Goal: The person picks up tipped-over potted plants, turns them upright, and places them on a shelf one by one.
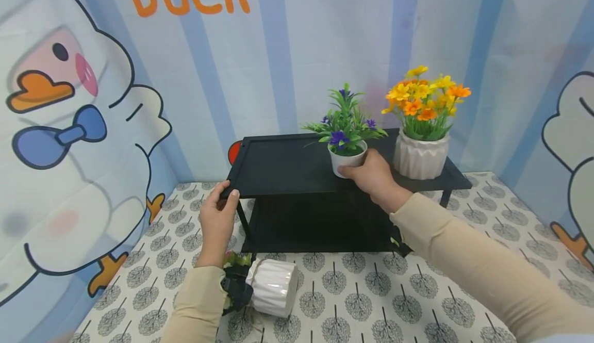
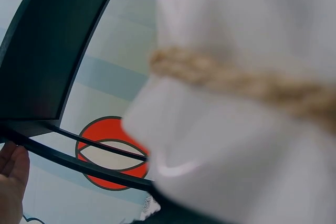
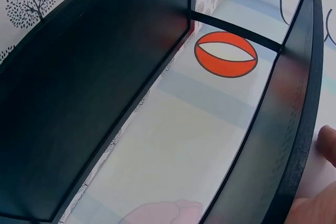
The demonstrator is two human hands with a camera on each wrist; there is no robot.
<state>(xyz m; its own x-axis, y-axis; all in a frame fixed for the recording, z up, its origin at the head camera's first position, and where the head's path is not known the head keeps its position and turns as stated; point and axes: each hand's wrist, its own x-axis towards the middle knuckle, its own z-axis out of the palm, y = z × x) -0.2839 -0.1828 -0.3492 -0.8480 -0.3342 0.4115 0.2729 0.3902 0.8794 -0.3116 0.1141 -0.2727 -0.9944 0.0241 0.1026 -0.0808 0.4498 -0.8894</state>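
My right hand (image 1: 373, 175) grips a small white pot (image 1: 347, 160) holding an artificial plant with purple flowers (image 1: 342, 121), low over the top board of a black two-tier shelf (image 1: 287, 165). At the shelf's front left corner, my left hand (image 1: 218, 224) holds the edge with fingers and thumb; its fingertips (image 2: 20, 156) show against the frame in the left wrist view. Below that wrist a white ribbed pot (image 1: 274, 286) lies on its side, its flowers partly hidden by the sleeve. Twine (image 2: 236, 82) circles this pot, blurred and close in the left wrist view.
A white ribbed pot (image 1: 421, 157) with yellow and orange flowers (image 1: 422, 98) stands at the shelf's right end. The shelf stands on a tree-patterned tablecloth (image 1: 357, 301). Behind it hangs a blue striped cloth with cartoon ducks (image 1: 65, 126).
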